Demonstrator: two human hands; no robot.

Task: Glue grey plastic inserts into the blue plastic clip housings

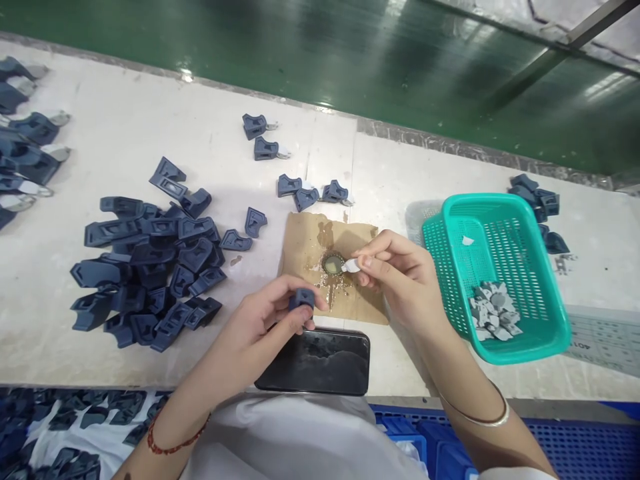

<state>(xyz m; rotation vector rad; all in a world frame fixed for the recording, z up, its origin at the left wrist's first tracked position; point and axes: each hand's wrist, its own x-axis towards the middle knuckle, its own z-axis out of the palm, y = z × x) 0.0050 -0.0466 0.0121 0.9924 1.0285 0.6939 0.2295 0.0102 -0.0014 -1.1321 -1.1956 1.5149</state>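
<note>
My left hand [280, 313] pinches a dark blue plastic part [302, 300] above the lower left of a brown cardboard piece [300, 247]. Between the thumb and fingers of my right hand [395, 273] is a small light-grey plastic piece [352, 265]. Its tip is at the rim of a small round dish [333, 264] of greenish liquid on the cardboard; whether it touches the liquid I cannot tell. Wet splashes surround the dish. Just above the cardboard lie several blue parts [306, 198] with light-grey pieces fitted in them.
A heap of blue parts [155, 260] lies at the left, and more with grey tabs [35, 150] at the far left. A phone [320, 363] lies at the near edge. The green basket [545, 287] holds several grey pieces [495, 310]. Behind the table runs a green surface [300, 53].
</note>
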